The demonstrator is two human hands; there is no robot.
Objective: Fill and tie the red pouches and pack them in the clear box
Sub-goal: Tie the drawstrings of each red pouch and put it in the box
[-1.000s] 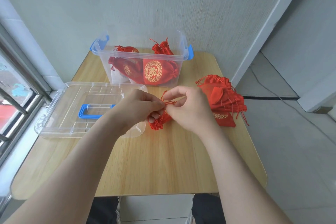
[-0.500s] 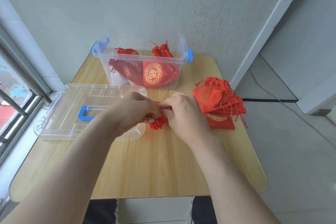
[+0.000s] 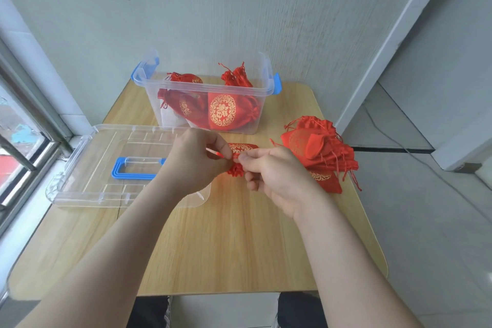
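Head view: the camera looks down on a wooden table (image 3: 226, 247) set against a pale wall.
Pouch in work: a red pouch (image 3: 241, 148) with gold print is held between the two hands, over the middle of the table and just in front of the clear box (image 3: 202, 88). Its gathered mouth frills out below the fingertips.
Left: the left hand (image 3: 194, 160) has its fingers curled. Thumb and forefinger pinch the red drawstring (image 3: 217, 152) at the pouch's neck.
Right: the right hand (image 3: 277, 176) faces it with fingers curled. Thumb and forefinger are clamped on the same neck, and the other fingers are folded underneath.
Box: it stands open at the far edge of the table, near the wall, with a blue latch at each end.
Packed: the filled pouches (image 3: 223, 112) lie inside the box, and one shows a round gold emblem through the front wall.
Lid: the clear lid (image 3: 87, 168) with its blue handle (image 3: 133, 172) lies flat on the table's left side, partly under the left forearm.
Spare: a heap of flat pouches (image 3: 319, 152) sits on the table's right side, just beside the right hand, with cords trailing towards the edge.
Far left: a window (image 3: 16, 146) with bars.
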